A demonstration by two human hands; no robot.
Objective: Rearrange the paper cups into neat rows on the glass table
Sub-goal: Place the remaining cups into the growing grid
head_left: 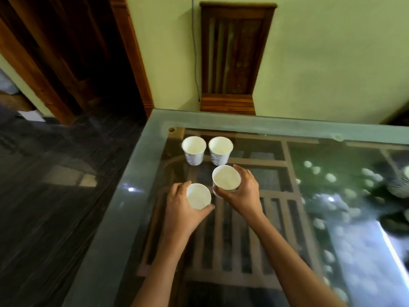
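Two white paper cups stand upright side by side near the far left corner of the glass table (124, 218): the left cup (193, 150) and the right cup (220, 150). My left hand (180, 209) grips a third cup (198, 196), fingers and thumb curled round its wall. My right hand (243, 191) grips a fourth cup (226, 177) just behind and to the right of it. Whether these two cups touch the glass I cannot tell. Both held cups sit a short way in front of the standing pair.
A wooden chair (230, 63) stands against the green wall behind the table. A dark wooden door (66, 58) is at the back left. Another patterned cup (400, 185) shows at the far right edge. The table's left edge drops to a dark floor (44, 196).
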